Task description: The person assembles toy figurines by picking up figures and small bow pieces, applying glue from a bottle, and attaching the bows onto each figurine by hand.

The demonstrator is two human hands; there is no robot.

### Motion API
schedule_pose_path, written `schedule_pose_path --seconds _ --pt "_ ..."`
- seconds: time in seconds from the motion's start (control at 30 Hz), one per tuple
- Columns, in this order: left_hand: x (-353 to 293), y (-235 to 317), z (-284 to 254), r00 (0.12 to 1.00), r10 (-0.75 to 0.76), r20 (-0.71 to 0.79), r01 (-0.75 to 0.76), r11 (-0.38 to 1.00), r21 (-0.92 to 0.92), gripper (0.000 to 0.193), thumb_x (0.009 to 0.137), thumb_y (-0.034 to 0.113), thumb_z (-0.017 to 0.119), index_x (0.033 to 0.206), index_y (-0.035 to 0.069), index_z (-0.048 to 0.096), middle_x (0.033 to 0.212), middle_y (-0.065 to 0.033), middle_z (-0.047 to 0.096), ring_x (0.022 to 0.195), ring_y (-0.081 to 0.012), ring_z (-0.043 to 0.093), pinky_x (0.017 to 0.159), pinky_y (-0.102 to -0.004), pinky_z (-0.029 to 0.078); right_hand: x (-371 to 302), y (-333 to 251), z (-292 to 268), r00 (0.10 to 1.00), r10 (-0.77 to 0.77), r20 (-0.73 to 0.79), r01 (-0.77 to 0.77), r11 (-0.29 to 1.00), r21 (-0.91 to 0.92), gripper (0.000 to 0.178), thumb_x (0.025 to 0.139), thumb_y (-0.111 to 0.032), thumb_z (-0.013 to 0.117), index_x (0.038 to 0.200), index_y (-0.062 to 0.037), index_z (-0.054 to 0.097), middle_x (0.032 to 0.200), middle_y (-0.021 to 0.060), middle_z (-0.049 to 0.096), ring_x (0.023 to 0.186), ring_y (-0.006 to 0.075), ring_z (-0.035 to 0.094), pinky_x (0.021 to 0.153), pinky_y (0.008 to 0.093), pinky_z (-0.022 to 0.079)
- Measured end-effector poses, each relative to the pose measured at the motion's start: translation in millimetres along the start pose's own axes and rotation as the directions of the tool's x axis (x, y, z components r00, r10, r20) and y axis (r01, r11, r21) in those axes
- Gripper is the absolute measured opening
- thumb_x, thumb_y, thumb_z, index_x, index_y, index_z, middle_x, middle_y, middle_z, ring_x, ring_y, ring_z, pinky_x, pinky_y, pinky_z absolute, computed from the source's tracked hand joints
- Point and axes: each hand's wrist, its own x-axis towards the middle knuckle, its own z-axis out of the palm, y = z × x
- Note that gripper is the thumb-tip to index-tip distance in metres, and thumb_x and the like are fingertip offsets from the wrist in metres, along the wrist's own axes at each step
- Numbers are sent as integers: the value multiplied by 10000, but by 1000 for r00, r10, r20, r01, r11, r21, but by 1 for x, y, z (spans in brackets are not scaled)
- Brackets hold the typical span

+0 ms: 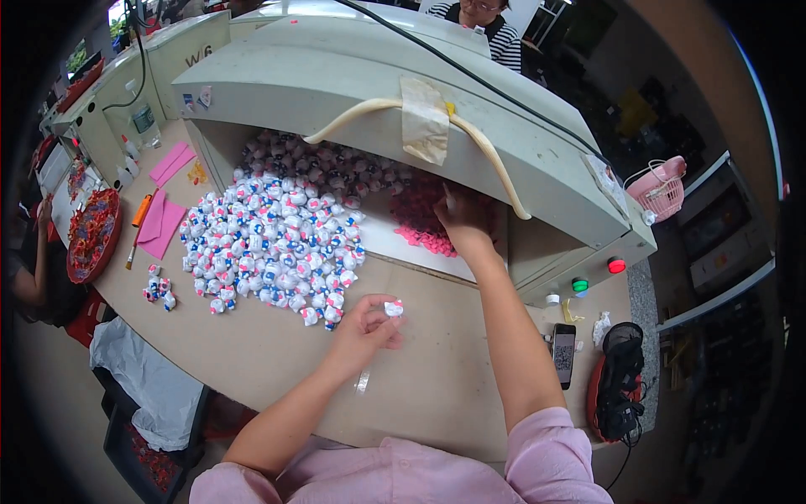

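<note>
Left hand [363,328] rests on the brown counter [437,378], fingers pinched on one small white figurine [393,308]. Just beyond lies a large heap of white, blue and pink figurines [269,244], spreading into the opening of a grey machine [353,84]. Right hand [460,220] reaches into that opening, onto a pile of pink pieces [420,223]; whether its fingers are together or apart cannot be told. A black phone [563,353] lies right of the forearm.

Pile of small figures [273,239] on table [437,378] spilling out of machine opening [336,168], left hand [363,329] just right of pile holding one figure [393,308], right hand [462,220] inside opening on flat pieces [420,223], phone [563,353] far right.
</note>
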Motion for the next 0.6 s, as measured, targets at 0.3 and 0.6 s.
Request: schedule_pose_path --seconds 0.3,0.6 --pt "-8 11 -5 999 -45 22 46 998 -38 387 940 134 637 1271 47 458 1014 -103 658 877 -166 660 740 -308 582 8 22 21 945 -274 -179 202 918 -340 372 875 -239 624 1224 -110 623 1164 190 625 1095 373 580 1011 440 417" --pt "-11 15 -5 998 -63 6 60 918 -392 357 961 100 589 1293 77 461 1202 -171 634 1130 -266 627 929 -372 547 -182 -45 23 974 -58 -220 132 930 342 125 813 -6 700 927 -15 650 921 112 668 850 232 662 763 318 523"
